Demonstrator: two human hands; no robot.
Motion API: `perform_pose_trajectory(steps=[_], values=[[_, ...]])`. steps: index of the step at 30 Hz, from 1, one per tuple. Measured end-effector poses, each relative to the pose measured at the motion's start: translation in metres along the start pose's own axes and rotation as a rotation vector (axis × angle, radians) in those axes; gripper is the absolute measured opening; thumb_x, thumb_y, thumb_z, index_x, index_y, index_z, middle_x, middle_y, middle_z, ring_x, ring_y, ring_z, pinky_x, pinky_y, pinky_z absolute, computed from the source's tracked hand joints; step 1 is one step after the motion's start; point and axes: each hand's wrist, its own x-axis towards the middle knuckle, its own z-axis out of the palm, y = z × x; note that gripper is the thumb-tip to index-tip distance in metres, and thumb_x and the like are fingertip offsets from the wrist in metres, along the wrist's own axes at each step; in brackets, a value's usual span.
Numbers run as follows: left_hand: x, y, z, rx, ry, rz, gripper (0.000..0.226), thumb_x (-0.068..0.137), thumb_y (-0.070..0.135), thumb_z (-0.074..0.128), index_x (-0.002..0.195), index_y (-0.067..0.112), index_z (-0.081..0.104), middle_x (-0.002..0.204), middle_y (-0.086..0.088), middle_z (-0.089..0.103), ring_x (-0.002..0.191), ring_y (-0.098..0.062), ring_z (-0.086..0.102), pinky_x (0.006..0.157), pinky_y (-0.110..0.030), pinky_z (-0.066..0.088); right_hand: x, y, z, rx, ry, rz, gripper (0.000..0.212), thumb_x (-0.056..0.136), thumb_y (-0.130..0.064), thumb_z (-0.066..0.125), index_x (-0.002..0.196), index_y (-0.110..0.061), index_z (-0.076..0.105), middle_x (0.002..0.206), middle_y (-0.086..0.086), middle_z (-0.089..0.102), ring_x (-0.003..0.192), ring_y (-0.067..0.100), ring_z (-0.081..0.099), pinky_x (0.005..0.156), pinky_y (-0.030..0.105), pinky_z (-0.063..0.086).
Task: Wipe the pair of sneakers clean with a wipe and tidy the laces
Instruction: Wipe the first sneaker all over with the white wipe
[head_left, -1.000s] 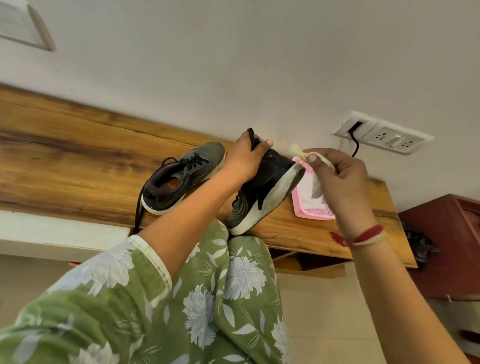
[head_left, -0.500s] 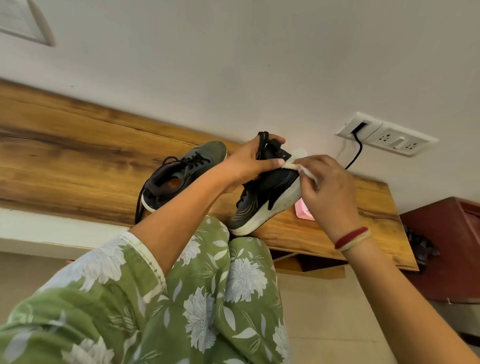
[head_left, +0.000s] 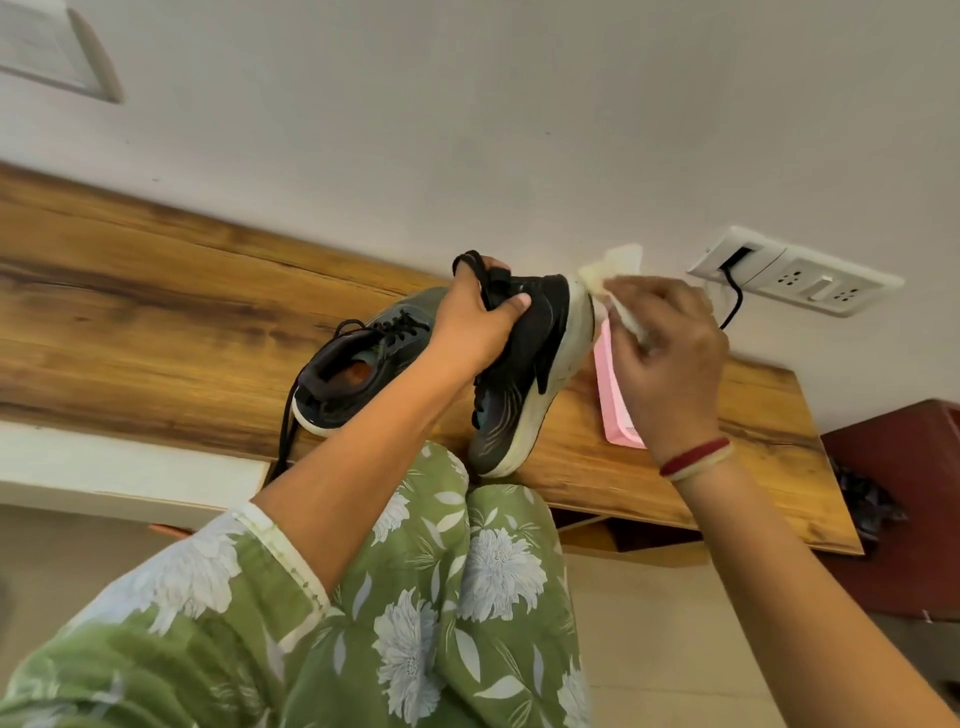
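Black sneaker with white sole (head_left: 524, 364) tipped on end over wooden table (head_left: 156, 322), lower tip at front edge, contact unclear. My left hand (head_left: 478, 327) curls round its upper and laces. My right hand (head_left: 670, 353) pinches pale wipe (head_left: 615, 270), blurred, against sole's top end. Grey-green second sneaker (head_left: 363, 364) lies on table, toe hidden behind left hand. Pink packet (head_left: 610, 395) mostly covered by right hand.

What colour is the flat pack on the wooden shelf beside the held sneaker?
Pink. The pack shows best in the head view, partly behind the right hand.
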Motion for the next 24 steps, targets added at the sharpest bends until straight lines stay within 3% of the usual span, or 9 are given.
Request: perform_pose_trajectory(steps=[2,5,12,16,24], values=[[-0.003,-0.003,-0.001,0.003,0.067,-0.007,0.025,0.088,0.020,0.063,0.104,0.026,0.044,0.106,-0.006,0.059,0.099,-0.026,0.061,0.083,-0.042,0.054,0.005,-0.009,0.014,0.043,0.011,0.006,0.025,0.082,-0.002,0.061,0.105,-0.007,0.068,0.100,0.009,0.065,0.093,0.024,0.056,0.079,0.030,0.044],[-0.011,-0.006,-0.007,-0.016,0.152,0.016,0.024,0.086,0.023,0.063,0.095,0.031,0.043,0.104,-0.006,0.061,0.098,-0.024,0.062,0.086,-0.052,0.053,-0.009,-0.019,0.044,0.017,-0.102,-0.050,0.034,0.077,0.002,0.061,0.110,-0.006,0.066,0.103,0.012,0.063,0.096,0.026,0.054,0.082,0.031,0.043],[-0.027,-0.011,-0.015,-0.082,0.239,0.045,0.024,0.079,0.028,0.064,0.090,0.037,0.045,0.101,-0.005,0.064,0.096,-0.023,0.065,0.087,-0.052,0.052,-0.048,-0.033,0.071,0.055,-0.043,-0.050,0.040,0.085,0.001,0.045,0.122,-0.001,0.059,0.107,0.019,0.058,0.099,0.034,0.057,0.086,0.042,0.049],[-0.040,-0.013,-0.006,-0.166,0.242,0.090,0.026,0.081,0.021,0.067,0.087,0.038,0.049,0.096,-0.006,0.063,0.092,-0.026,0.064,0.077,-0.045,0.055,-0.032,-0.034,0.074,0.055,0.005,0.029,0.040,0.086,-0.006,0.039,0.121,-0.005,0.060,0.108,0.019,0.058,0.097,0.037,0.057,0.077,0.048,0.051],[-0.040,-0.013,-0.010,-0.191,0.248,0.089,0.025,0.089,0.011,0.061,0.091,0.032,0.049,0.101,-0.003,0.061,0.094,-0.019,0.065,0.064,-0.029,0.056,-0.068,-0.028,0.077,0.141,0.010,0.070,0.042,0.085,-0.002,0.039,0.122,-0.003,0.059,0.105,0.015,0.059,0.094,0.025,0.051,0.077,0.046,0.049]])
